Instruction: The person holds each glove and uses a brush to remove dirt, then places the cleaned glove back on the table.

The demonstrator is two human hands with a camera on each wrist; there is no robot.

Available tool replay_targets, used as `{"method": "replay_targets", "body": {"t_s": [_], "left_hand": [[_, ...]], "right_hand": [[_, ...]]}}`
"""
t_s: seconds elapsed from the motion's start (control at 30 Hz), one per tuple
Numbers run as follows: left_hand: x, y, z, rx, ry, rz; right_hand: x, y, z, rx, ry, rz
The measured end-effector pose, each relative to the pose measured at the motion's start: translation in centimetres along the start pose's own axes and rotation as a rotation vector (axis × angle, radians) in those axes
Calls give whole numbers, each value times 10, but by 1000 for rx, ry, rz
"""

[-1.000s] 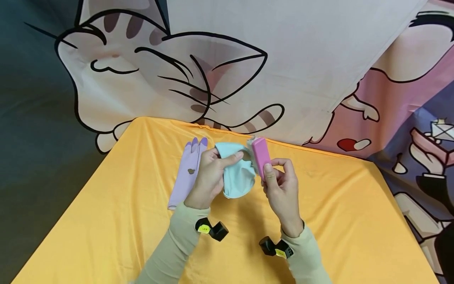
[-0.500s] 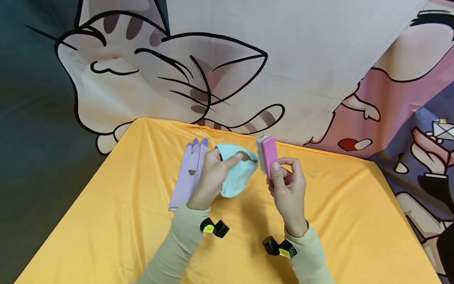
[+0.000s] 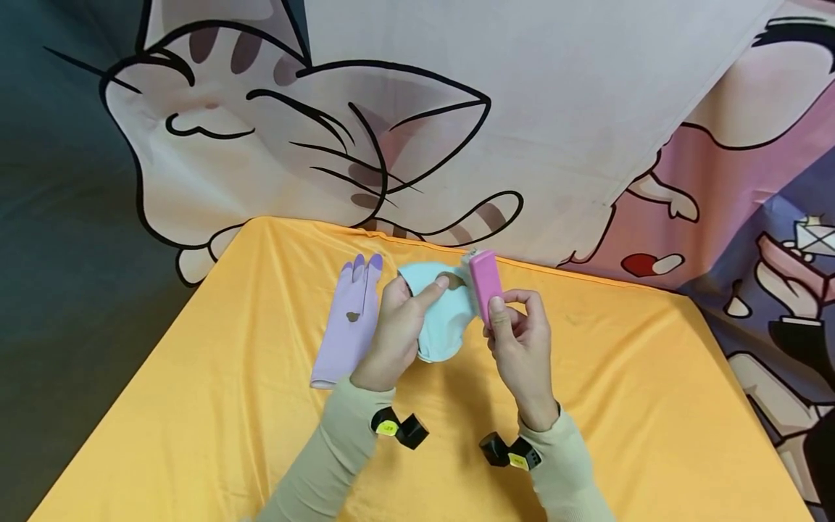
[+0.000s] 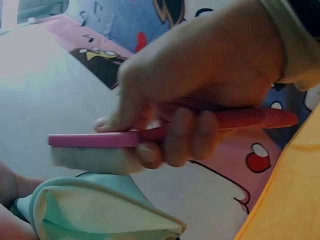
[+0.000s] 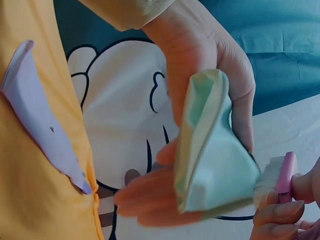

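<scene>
A printed cartoon-cat backdrop hung beyond the twelve o'clock edge of the yellow-draped counter. On the counter lay a flat purple glove, at nine o'clock from the left hand, its fingers pointing between twelve and one; it was probably put there to be out of both hands' way yet within reach.

The left hand pinched an aqua cap-like cloth piece between its thumb, on the face towards the head camera, and the fingers behind. It held the cloth above the counter, at about three o'clock from the glove, presumably to support the fabric and keep its marked face in sight. The right hand gripped a pink brush, thumb near the neck and fingers curled around the handle, likely for steady control.

The brush stood at two o'clock from the cloth's middle, tilted slightly towards eleven. Its white bristles faced the cloth at its edge; whether they touched it could not be told for certain. A brown stain showed beside the left thumb's tip, and a smaller brown spot marked the glove.
</scene>
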State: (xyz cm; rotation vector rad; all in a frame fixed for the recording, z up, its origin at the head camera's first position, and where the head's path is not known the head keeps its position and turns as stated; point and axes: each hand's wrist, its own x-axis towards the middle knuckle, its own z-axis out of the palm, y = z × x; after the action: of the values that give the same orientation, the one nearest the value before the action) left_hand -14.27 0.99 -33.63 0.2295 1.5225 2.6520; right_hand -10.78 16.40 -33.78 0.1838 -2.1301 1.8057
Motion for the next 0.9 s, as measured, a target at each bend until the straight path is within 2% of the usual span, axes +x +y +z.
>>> {"method": "replay_targets", "body": {"t_s": [0.23,0.43,0.53,0.67,0.9], "left_hand": [[2,11,-9,-30,59,42],[3,6,-8,95,46,93],[2,2,-4,155,23,73],[1,-2,1,187,-4,33],[-4,-4,7,212,-19,29]], "right_hand": [[1,3,-2,-46,-17,46],[3,2,-5,-48,37,58],[2,-2,-6,-24,47,39],[0,-4,-5,18,12,-8],[-3,-1,1,44,-27,-56]]}}
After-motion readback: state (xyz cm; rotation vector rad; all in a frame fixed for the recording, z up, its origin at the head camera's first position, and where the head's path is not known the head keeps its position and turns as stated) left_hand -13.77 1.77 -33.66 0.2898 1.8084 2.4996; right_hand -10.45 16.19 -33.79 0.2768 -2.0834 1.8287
